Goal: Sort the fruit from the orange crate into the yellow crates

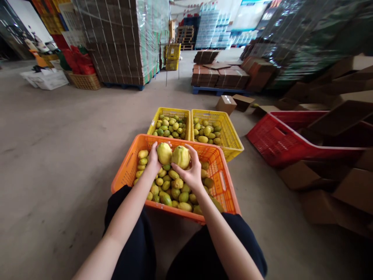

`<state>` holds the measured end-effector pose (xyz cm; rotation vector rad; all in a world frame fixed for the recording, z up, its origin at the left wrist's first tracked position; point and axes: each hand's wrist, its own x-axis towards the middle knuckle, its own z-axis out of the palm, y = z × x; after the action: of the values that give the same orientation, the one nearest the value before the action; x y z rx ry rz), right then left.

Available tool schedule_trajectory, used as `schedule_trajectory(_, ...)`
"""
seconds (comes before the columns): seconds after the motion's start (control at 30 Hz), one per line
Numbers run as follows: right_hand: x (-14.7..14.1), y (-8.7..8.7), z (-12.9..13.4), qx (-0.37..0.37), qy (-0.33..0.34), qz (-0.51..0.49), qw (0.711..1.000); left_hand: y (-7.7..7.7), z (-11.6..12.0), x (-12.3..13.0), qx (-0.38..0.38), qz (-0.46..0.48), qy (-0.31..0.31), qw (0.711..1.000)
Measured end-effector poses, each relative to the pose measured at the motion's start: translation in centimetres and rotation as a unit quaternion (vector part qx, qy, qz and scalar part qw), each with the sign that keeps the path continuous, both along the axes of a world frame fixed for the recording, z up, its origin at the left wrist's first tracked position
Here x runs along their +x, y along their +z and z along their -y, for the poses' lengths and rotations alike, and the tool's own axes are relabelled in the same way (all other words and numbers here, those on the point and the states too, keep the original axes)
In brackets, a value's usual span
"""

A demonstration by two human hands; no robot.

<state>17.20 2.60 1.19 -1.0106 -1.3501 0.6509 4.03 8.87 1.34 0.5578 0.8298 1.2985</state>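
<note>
Above the large orange crate (230,190), my left hand (154,158) is closed round a yellow lemon (164,153). My right hand (192,167) grips a bigger, bumpy, ridged lemon (181,156), thumb below and fingers along its right side. The two fruits are held side by side, nearly touching, upright in front of me. Beneath them the orange crate holds many green and yellow lemons (166,199), partly hidden by my hands and forearms. The crate stands on the floor in front of my knees.
Two yellow crates (190,124) with more lemons stand just beyond the orange one. To the right are a red crate (262,144) and opened cardboard boxes (303,175). Farther back, flattened cartons (218,76) lie on a blue pallet, beside a tall wrapped stack (116,42).
</note>
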Motion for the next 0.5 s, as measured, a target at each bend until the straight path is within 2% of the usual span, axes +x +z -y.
schedule_trajectory(0.07, -0.2, 0.2, -0.1, -0.085, 0.056, -0.155, 0.983, 0.1, -0.1, 0.0, -0.084, 0.083, -0.049, 0.992)
schedule_trajectory(0.17, -0.4, 0.5, -0.6, -0.194, 0.127, -0.357, 0.905, 0.5, 0.2, 0.2, -0.139, 0.15, -0.084, 0.975)
schedule_trajectory(0.27, 0.0, 0.7, -0.9, -0.251, 0.165, -0.463, 0.834, 0.4, 0.2, 0.3, -0.14, 0.158, -0.096, 0.973)
schedule_trajectory(0.4, 0.9, 1.1, -1.0, -0.265, 0.205, -0.526, 0.782, -0.6, -0.2, 0.3, -0.128, 0.076, -0.128, 0.98)
schedule_trajectory(0.47, 1.7, 1.3, -0.9, -0.25, 0.206, -0.548, 0.771, -1.3, 0.1, 0.6, -0.119, -0.029, -0.204, 0.971)
schedule_trajectory(0.5, 2.2, 1.4, -0.9, -0.239, 0.197, -0.558, 0.77, -1.7, 0.5, 0.9, -0.11, -0.09, -0.268, 0.953)
